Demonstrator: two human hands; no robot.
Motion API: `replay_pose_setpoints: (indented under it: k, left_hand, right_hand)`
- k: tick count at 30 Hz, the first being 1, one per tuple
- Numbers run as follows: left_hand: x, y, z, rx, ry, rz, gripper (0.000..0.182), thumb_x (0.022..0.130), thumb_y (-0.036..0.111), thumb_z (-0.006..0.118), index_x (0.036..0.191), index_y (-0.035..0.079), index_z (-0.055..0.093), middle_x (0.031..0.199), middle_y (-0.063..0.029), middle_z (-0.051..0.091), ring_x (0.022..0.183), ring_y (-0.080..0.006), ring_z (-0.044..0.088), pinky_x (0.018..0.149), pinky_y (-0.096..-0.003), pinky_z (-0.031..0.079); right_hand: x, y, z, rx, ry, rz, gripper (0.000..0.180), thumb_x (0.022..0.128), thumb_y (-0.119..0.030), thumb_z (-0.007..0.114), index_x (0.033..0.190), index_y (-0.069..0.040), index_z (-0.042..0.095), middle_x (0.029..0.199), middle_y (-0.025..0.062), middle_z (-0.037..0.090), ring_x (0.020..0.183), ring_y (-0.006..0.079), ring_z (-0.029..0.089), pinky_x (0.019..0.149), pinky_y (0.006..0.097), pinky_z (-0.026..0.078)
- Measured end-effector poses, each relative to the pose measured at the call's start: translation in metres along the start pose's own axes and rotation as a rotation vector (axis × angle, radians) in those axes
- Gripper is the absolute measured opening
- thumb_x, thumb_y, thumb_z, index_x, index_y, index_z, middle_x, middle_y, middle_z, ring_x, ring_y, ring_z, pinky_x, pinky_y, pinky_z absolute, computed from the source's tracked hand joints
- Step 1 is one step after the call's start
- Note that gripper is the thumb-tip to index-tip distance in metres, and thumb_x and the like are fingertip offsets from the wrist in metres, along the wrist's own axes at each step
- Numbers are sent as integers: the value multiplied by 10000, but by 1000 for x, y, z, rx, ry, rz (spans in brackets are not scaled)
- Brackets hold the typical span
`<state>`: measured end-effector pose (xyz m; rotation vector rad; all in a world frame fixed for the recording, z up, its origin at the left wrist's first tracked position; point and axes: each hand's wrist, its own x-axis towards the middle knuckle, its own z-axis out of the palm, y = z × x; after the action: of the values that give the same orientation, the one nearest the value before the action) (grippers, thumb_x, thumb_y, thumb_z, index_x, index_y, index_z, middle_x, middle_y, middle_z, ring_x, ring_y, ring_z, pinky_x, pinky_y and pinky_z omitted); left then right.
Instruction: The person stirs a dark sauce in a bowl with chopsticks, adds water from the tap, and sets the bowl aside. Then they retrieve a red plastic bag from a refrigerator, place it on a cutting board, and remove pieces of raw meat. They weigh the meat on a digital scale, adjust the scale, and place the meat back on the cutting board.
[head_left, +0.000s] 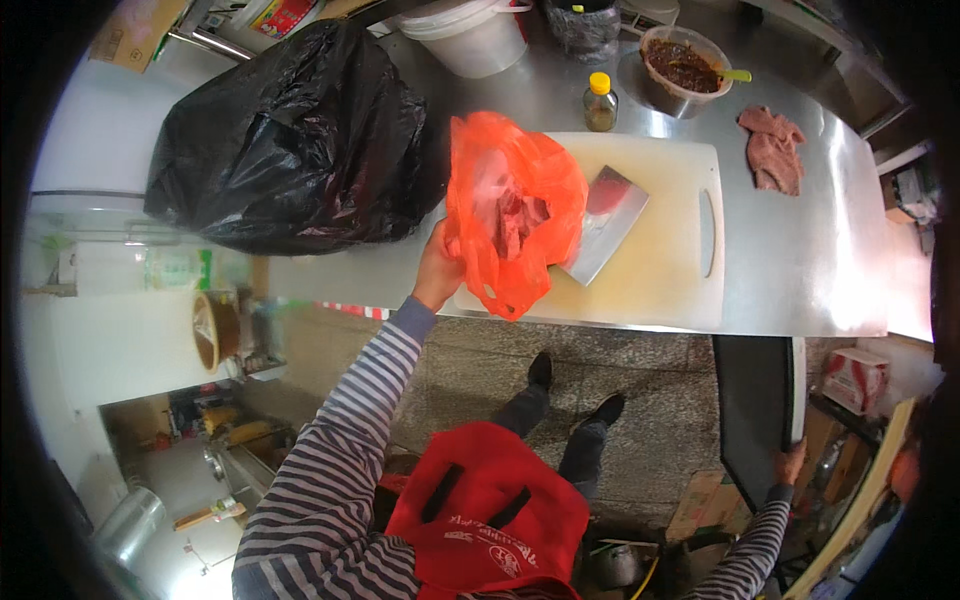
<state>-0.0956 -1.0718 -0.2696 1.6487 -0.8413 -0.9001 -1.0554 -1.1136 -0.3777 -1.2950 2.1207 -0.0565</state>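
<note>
My left hand (439, 264) grips the side of an orange-red plastic bag (559, 169), whose open top shows pieces of raw meat (514, 225). The bag is over the left part of a white cutting board (679, 240) and partly hides a cleaver (607, 225) lying there. Down at the right, my right hand (792, 460) is on the pale edge of a dark panel (754, 405), which looks like a door or drawer below the table; its fingers are partly hidden.
A big black plastic bag (292, 150) fills the table's left. Behind the board are a white bucket (480, 45), a yellow-capped bottle (601, 105) and a tub of dark sauce (686, 71) with a spoon. A pinkish cloth (774, 150) lies on the steel table (832, 247).
</note>
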Motion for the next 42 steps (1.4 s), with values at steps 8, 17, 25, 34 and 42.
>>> replay_pose_setpoints:
  k: [8, 17, 25, 34, 42]
  left_hand:
    - [-7, 3, 4, 44, 150, -44, 435, 964, -56, 755, 1388, -25, 664, 1312, -65, 773, 1214, -148, 708, 1049, -314, 565]
    - [-2, -2, -14, 82, 131, -125, 284, 968, 4, 712, 1247, -19, 757, 1145, -40, 814, 1049, -106, 731, 902, -292, 577]
    - [19, -23, -17, -22, 92, -191, 328, 1005, 12, 723, 1331, -21, 744, 1232, -83, 820, 1090, -140, 741, 966, -324, 583]
    - [64, -51, 8, -281, 84, -107, 460, 976, -82, 630, 1428, -15, 685, 1337, -114, 786, 1250, -194, 725, 1082, -350, 554]
    - [23, -6, -25, -471, 21, -254, 374, 1065, 12, 629, 1436, -12, 673, 1369, -110, 749, 1248, -188, 702, 1086, -348, 544]
  right_hand:
    - [-53, 41, 44, -324, 184, -262, 844, 989, -126, 801, 1711, -27, 376, 1654, 231, 528, 1462, 436, 564, 1215, 542, 486]
    - [-240, -73, 166, 119, -142, 19, 913, 1064, -283, 802, 1728, 56, 275, 1420, 254, 655, 1260, 365, 647, 1091, 488, 520]
    - [-272, -246, 264, 331, -134, 128, 1046, 1055, -515, 777, 1682, 148, 267, 1702, 359, 366, 1569, 503, 390, 1318, 537, 315]
    - [-358, -622, 144, 412, 34, -1172, 350, 1039, 6, 660, 1388, 11, 675, 1336, 196, 718, 1254, 355, 687, 1104, 439, 531]
    - [-281, -754, 213, -435, -312, -1150, 451, 1052, -184, 618, 1481, -47, 618, 1085, 264, 782, 919, 466, 773, 786, 577, 607]
